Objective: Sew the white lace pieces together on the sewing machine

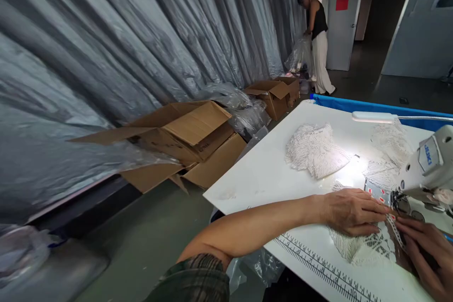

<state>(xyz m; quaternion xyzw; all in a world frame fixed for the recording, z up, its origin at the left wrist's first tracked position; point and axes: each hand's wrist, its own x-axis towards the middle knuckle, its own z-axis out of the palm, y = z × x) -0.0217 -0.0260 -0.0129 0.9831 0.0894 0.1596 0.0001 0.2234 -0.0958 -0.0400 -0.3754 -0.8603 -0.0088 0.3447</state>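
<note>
My left hand (pixel 354 211) lies flat, its fingers stretched toward the needle area of a white sewing machine (pixel 424 163). Under and beside it is a piece of white lace fabric (pixel 378 245) spread on the white table. Close by, my right hand (pixel 424 245) has its fingertips closed at a narrow white lace trim (pixel 395 231) with a row of small holes; part of that grip is hidden. Both hands' fingertips nearly meet just in front of the machine's foot. A metal plate with red marks (pixel 377 192) shows beyond my left fingers.
A heap of white lace pieces (pixel 314 148) lies on the white table (pixel 247 184), with more lace (pixel 389 144) behind the lamp glare. Ruler markings (pixel 318 264) run along the front edge. Cardboard boxes (pixel 198 125) stand on the floor at left. A person (pixel 320 33) stands far back, holding clear plastic.
</note>
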